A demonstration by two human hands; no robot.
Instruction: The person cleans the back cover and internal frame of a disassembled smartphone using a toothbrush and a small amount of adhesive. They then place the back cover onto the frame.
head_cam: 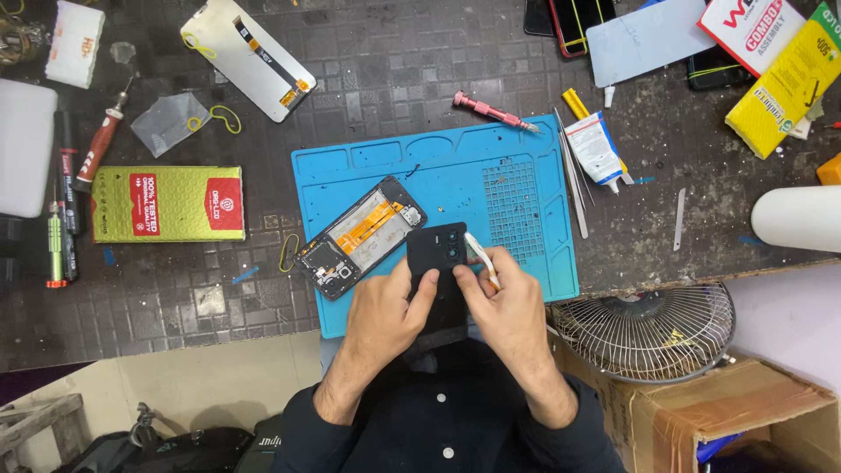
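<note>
A black phone back cover (441, 254) with a camera cut-out lies at the front of the blue work mat (517, 175). My left hand (383, 317) grips its left side, thumb on top. My right hand (504, 308) presses the cover's right edge and also holds a thin white tool (480, 256) with an orange tip. Just to the left lies an opened phone frame (361, 236) with orange flex cables showing. Both forearms are in dark sleeves.
On the mat's right edge lie tweezers (574, 180) and a white glue tube (597, 151). A red screwdriver (493, 112) rests at the mat's back. A white display panel (248, 57) and a yellow box (166, 203) sit to the left. A fan (646, 328) stands on a cardboard box at the right.
</note>
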